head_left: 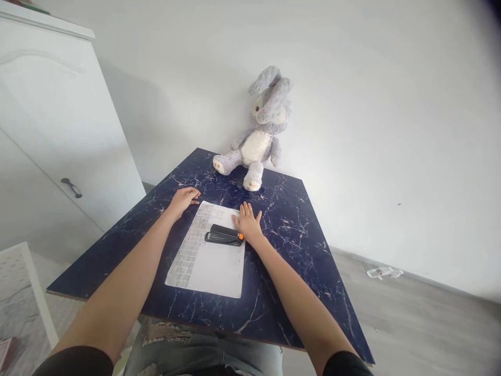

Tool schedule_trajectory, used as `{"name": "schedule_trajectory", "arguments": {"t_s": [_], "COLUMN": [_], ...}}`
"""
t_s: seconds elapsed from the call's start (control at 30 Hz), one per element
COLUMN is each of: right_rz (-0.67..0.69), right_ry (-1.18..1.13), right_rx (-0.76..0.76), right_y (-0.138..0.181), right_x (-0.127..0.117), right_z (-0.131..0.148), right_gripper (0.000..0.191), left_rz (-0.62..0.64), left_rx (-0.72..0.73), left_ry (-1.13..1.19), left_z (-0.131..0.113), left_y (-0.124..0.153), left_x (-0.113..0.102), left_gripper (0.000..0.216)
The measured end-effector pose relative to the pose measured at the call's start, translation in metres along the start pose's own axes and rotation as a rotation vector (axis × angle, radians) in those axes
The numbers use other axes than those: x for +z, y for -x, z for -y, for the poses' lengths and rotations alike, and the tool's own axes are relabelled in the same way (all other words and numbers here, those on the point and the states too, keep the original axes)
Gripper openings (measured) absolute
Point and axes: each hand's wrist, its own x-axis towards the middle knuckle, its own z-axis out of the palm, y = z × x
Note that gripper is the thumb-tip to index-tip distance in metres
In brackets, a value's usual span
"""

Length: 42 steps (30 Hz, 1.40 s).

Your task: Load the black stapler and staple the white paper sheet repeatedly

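A sheet of white paper [211, 261] with printed rows along its left side lies on the dark blue marbled table [297, 245]. A black stapler [224, 235] with an orange end rests on the sheet. My right hand [247, 220] lies flat, fingers stretched out, at the sheet's right edge, just beside the stapler's orange end. My left hand [183, 199] rests on the table at the sheet's far left corner, fingers loosely curled, holding nothing.
A grey and white plush rabbit [260, 130] sits at the table's far edge against the white wall. A white cupboard [50, 130] with a dark handle stands to the left. A crumpled plastic bottle [383, 272] lies on the grey floor at right.
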Motion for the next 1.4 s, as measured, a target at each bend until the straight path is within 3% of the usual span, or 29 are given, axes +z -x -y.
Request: {"name": "schedule_trajectory", "arguments": {"t_s": [0.23,0.37,0.53,0.73,0.93,1.1,1.27,1.4], "right_rz": [-0.045,-0.017,0.144,0.2,0.156,-0.048,0.173,0.181], "right_ry": [-0.027,-0.041,-0.05,-0.076,-0.131,-0.248,-0.272,-0.135], "right_rx": [0.049,-0.117,-0.388,-0.415,-0.482,-0.643,-0.918,-0.889], "right_y": [-0.006,-0.015,-0.047,-0.09,-0.109,-0.091,-0.062,-0.062], "right_x": [0.008,0.003,-0.009,-0.008,-0.003,-0.002,-0.001,0.0], "right_z": [0.029,0.029,0.028,0.062,0.103,0.074,0.038,0.053], "right_gripper": [0.067,0.061,0.061,0.061,0.057,0.056,0.052,0.051], "left_rz": [-0.062,-0.09,-0.091,-0.003,-0.015,-0.03,-0.065,-0.152], "left_rx": [0.013,0.017,0.053,0.047,0.049,0.015,-0.013,-0.046], "left_ry": [0.159,0.28,0.34,0.351,0.361,0.43,0.585,0.73], "left_z": [-0.004,-0.009,-0.011,-0.014,-0.014,-0.013,-0.016,-0.02], "left_y": [-0.016,-0.021,-0.016,-0.009,-0.009,-0.012,-0.016,-0.014], "left_x": [-0.037,-0.057,-0.05,-0.037,-0.038,-0.038,-0.048,-0.055], "left_gripper": [0.024,0.045,0.053,0.056,0.056,0.055,0.056,0.056]}}
